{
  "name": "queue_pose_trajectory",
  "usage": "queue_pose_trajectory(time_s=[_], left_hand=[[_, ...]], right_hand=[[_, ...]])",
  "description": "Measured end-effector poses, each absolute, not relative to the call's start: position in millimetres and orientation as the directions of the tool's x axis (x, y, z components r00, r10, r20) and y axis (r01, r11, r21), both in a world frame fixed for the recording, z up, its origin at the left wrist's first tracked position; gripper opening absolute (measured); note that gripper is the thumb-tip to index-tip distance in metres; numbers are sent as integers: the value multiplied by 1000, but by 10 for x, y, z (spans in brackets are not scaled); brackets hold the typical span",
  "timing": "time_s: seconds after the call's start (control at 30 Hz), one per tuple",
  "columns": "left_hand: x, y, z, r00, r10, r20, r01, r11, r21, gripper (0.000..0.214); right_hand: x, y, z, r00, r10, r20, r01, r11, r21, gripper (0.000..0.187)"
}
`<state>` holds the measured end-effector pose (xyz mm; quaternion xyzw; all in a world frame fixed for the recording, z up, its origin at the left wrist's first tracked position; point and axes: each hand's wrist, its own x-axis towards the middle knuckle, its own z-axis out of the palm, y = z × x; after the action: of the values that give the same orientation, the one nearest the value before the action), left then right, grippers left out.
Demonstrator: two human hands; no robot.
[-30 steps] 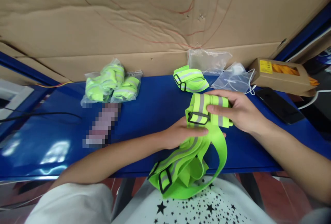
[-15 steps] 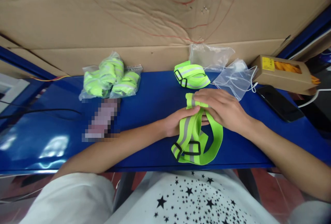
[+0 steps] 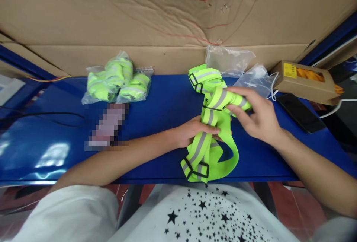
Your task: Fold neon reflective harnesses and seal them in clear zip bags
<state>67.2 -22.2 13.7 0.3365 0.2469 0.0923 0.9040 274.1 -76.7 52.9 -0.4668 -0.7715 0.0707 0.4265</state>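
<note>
- Neon-green webbing strap [image 3: 201, 141], grey-striped with black rectangular buckles: right of centre, trailing toward the frame's lower middle.
- Left hand [image 3: 192, 132]: closed around the strap's middle — thumb on top.
- Right hand [image 3: 259, 116]: pinching its folded upper part — thumb against fingers.
- Clear plastic bags of neon-green straps [image 3: 118, 78]: upper left.

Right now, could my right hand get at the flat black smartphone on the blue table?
Probably yes: the smartphone lies to the right of your right hand, with only blue table visible between. That hand holds a folded neon-yellow strap with grey stripes, though, which may hinder grasping.
</note>
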Motion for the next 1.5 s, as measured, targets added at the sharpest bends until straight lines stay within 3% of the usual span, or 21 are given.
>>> queue_pose_trajectory(time_s=[0.13, 0.23, 0.37, 0.5, 0.63, 0.7, 0.8, 0.97, 1.07, 1.17, 1.3, 1.4, 1.5], left_hand=[[683, -218, 113, 822, 407, -399, -34, 734, 679, 34], [679, -210, 82, 882, 383, -275, -98, 719, 688, 47], [666, -210, 53, 924, 322, -207, -105, 734, 671, 64], [673, -223, 97, 879, 367, -304, -76, 738, 671, 54], [683, -240, 148, 851, 404, -336, -62, 712, 699, 52], [679, -252, 145, 837, 416, -355, -52, 707, 705, 52], [669, -262, 108, 829, 428, -361, -44, 692, 720, 47], [669, -226, 50, 842, 428, -327, -71, 691, 719, 43], [666, -204, 64, 850, 400, -344, -65, 728, 683, 40], [659, -202, 101, 858, 376, -349, -67, 756, 651, 36], [654, -209, 118, 898, 318, -304, -47, 756, 653, 39], [655, -220, 110, 897, 302, -323, 12, 714, 700, 41], [658, -240, 123, 902, 303, -307, 16, 688, 726, 45]], right_hand=[[2722, -782, 444, -541, 634, 552, 647, 734, -208, 52], [2740, -755, 395, -578, 651, 492, 673, 721, -163, 57], [2819, -732, 489, -576, 694, 432, 604, 718, -346, 54], [2901, -712, 661, -653, 712, 258, 421, 624, -658, 50], [2921, -636, 667, -387, 895, 220, 423, 385, -820, 41], [2914, -604, 625, -350, 929, 121, 439, 277, -855, 49], [2885, -622, 603, -427, 904, -20, 467, 202, -861, 55], [2766, -775, 621, -360, 910, 207, 563, 389, -729, 48], [2692, -820, 583, -302, 916, 264, 577, 396, -714, 45], [2660, -808, 550, -232, 944, 234, 495, 321, -807, 46], [2690, -756, 567, -128, 990, 66, 258, 97, -961, 48], [2742, -719, 592, -141, 990, -20, 165, 3, -986, 49], [2781, -704, 609, -199, 978, -67, 178, -31, -984, 52]])
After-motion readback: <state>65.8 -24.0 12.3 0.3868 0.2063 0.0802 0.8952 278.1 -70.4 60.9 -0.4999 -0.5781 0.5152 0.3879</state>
